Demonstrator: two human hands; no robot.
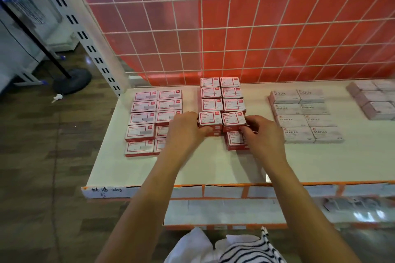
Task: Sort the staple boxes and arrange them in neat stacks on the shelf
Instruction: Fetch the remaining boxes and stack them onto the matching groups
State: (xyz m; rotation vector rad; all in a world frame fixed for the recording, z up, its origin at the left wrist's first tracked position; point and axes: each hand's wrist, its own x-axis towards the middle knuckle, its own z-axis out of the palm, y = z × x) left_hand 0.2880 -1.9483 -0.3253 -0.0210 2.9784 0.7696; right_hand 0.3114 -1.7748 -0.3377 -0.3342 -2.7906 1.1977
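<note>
While gripping the front pair in the middle block of red-framed staple boxes (211,94) on the shelf (192,168): left hand (186,131) fingers (193,115) curled on the left stack (210,120), right hand (261,135) fingers (252,122) pinching the right stack (233,119). Looks mostly sorted into rows; leaves one low stack (234,141) in front unmatched.

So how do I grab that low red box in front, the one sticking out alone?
Pinch the low red box by its left and right sides, coming down from above. Its back butts against the taller stack, so front-to-back won't fit, while its left side stands free. The right hand covers its right edge.
</note>
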